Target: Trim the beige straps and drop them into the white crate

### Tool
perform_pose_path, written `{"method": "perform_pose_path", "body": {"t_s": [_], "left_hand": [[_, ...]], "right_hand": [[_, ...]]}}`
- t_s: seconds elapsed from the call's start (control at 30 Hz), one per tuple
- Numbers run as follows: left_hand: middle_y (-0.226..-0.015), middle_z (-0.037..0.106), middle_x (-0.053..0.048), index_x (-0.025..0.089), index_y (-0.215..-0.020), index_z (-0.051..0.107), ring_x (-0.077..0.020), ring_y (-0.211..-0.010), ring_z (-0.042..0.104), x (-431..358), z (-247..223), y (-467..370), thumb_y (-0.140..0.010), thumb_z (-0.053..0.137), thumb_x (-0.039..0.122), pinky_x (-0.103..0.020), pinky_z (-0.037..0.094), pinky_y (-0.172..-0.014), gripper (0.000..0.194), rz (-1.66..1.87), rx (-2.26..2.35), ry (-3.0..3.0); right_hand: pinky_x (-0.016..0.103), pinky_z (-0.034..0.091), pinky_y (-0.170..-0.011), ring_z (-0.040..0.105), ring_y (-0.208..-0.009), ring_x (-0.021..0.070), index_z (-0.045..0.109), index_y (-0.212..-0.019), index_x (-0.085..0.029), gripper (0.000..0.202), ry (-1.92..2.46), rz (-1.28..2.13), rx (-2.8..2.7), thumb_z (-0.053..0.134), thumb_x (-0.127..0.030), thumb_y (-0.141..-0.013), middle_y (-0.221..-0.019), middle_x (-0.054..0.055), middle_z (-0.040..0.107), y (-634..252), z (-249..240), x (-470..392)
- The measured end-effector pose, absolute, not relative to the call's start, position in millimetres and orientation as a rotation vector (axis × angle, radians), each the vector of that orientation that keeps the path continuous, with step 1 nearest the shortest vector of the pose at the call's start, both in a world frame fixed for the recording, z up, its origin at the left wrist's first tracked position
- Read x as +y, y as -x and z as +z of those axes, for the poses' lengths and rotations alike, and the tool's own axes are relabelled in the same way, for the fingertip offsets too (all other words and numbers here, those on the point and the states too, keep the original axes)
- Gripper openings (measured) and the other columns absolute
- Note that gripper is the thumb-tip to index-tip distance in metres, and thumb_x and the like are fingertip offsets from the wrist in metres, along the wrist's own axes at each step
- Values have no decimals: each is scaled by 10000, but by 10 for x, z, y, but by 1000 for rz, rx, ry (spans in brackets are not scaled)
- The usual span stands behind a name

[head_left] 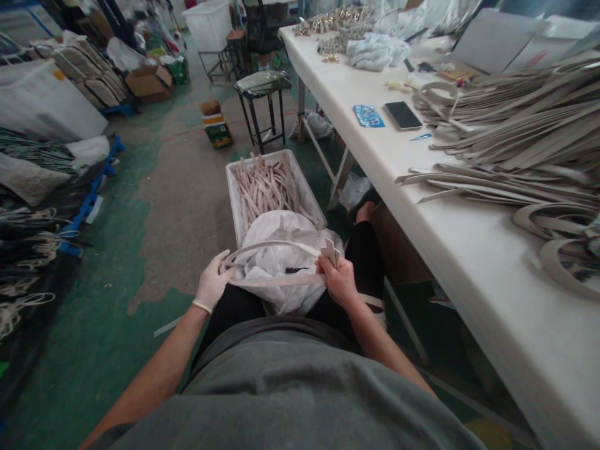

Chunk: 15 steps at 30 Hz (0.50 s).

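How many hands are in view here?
2. The left hand, in a pale glove, holds the looped straps at their left end; the right hand, bare, grips them at the right. Others may be hidden in the blurred background.

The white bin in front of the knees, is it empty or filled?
Filled, at least at the far end: many strips lie heaped inside the bin. White material hides the near end.

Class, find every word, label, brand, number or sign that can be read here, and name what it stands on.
No text can be read.
Blue-and-white flat packet on the pale table: printed marks, too small and blurred to read.
Green, yellow and white box on the floor: markings too blurred to read.
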<state>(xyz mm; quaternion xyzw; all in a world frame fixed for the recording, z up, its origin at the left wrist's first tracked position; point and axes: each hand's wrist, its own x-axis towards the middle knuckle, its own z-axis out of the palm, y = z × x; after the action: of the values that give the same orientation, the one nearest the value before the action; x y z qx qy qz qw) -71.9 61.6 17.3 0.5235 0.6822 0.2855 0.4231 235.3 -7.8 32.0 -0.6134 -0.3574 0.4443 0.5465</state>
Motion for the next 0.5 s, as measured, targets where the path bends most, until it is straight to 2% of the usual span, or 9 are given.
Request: {"method": "perform_pose_path", "body": {"t_s": [0.1, 0.2, 0.3, 0.4, 0.5], "left_hand": [[-1301, 650, -104, 197, -1354, 559, -258, -1216, 579, 598, 131, 778, -801, 614, 229, -379, 392, -1084, 557, 285, 1728, -1753], [-1336, 631, -119, 186, -1332, 580, -281, -1257, 556, 613, 186, 745, -833, 600, 325, -377, 383, -1088, 518, -28, 1576, -1874], [-1418, 559, -137, 168, -1384, 526, -296, -1327, 486, 649, 347, 554, -836, 603, 467, -396, 344, -1126, 629, 136, 1489, -2011], [-1453, 518, -145, 156, -1426, 470, -305, -1346, 454, 662, 551, 155, -843, 613, 463, -435, 315, -1147, 675, 406, 1257, -2149], [-1333, 611, -150, 151, -1312, 582, -304, -1272, 517, 647, 667, -315, -880, 594, 412, -461, 323, -1131, 504, 505, 888, -2239]], "right_hand": [[234, 279, -369, 385, -369, 83, 628, -636, -190, 340, 1449, 1042, -889, 649, -484, -807, -498, -26, 516, -2392, 398, -71], [235, 262, -377, 366, -376, 82, 612, -631, -192, 352, 1453, 1079, -907, 652, -499, -796, -488, -33, 488, -2394, 495, -59], [233, 262, -405, 364, -411, 86, 586, -596, -193, 357, 1450, 1120, -959, 654, -486, -787, -478, -35, 467, -2361, 575, -39], [231, 265, -432, 362, -443, 86, 566, -566, -190, 364, 1426, 1170, -1063, 648, -474, -779, -483, -33, 462, -2286, 638, -21], [227, 257, -438, 350, -459, 83, 564, -565, -189, 351, 1392, 1211, -1150, 637, -453, -785, -496, -34, 457, -2222, 721, -19]]}}
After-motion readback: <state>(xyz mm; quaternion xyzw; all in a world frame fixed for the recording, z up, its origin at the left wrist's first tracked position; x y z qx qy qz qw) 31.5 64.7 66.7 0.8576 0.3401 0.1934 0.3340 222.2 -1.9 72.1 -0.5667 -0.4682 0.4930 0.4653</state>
